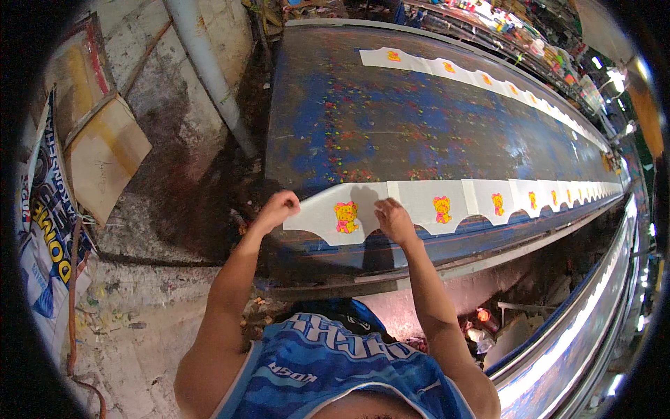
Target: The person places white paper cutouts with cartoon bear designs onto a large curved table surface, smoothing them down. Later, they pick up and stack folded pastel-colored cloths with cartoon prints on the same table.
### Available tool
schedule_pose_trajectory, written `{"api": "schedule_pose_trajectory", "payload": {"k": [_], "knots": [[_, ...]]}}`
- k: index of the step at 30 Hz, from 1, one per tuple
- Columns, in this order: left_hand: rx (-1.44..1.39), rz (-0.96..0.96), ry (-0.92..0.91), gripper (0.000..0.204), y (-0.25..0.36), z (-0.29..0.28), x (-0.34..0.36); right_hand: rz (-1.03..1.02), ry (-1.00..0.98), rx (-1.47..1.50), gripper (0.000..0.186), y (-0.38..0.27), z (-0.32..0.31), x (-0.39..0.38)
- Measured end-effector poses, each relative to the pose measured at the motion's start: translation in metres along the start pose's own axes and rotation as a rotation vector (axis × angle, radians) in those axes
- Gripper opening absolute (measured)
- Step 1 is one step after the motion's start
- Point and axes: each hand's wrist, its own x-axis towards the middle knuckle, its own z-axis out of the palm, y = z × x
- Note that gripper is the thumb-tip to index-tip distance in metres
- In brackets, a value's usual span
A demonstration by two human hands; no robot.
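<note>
A white cut fabric piece (317,213) with a yellow and pink cartoon bear print lies at the near left end of a long dark table (412,133). My left hand (279,211) is closed in a pinch at the left edge of this piece, which curves up slightly toward the fingers. Over its right part, my right hand (396,222) is closed with fingers curled together; what they hold, if anything, is hidden. To the right, a second printed fabric piece (422,199) adjoins it, and several more continue in a row along the near edge.
Another row of printed white pieces (419,64) runs along the table's far side. Paint specks and blue stains mark the tabletop. A pipe (209,70), a cardboard sheet (112,160) and a printed banner (52,230) stand at left. At lower right is another long table (551,349).
</note>
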Motion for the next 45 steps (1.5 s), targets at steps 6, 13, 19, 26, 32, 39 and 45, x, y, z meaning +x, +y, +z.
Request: {"api": "schedule_pose_trajectory", "payload": {"k": [6, 13, 19, 26, 32, 39, 45], "knots": [[-0.025, 0.262, -0.291, 0.010, 0.050, -0.017, -0.042, -0.074, -0.054, -0.314, 0.018, 0.028, 0.006, 0.057], [-0.105, 0.138, 0.315, 0.009, 0.024, -0.040, 0.027, -0.072, -0.088, -0.222, 0.017, 0.054, -0.017, 0.126], [0.103, 0.051, 0.606, 0.017, -0.001, -0.058, 0.113, 0.112, -0.108, -0.212, 0.025, 0.072, -0.017, 0.180], [0.083, 0.014, 0.736, 0.029, -0.008, -0.073, 0.159, 0.185, -0.047, -0.146, 0.033, 0.077, -0.012, 0.213], [0.200, 0.027, 0.963, 0.034, -0.023, -0.062, 0.176, 0.088, 0.083, -0.045, 0.035, 0.093, -0.012, 0.210], [0.284, 0.008, 0.831, 0.025, -0.024, 0.034, 0.158, 0.008, 0.065, -0.175, 0.030, 0.172, -0.052, 0.144], [0.386, 0.151, 0.508, 0.013, 0.032, 0.163, 0.167, 0.134, 0.018, -0.223, 0.027, 0.233, -0.125, 0.088]]}}
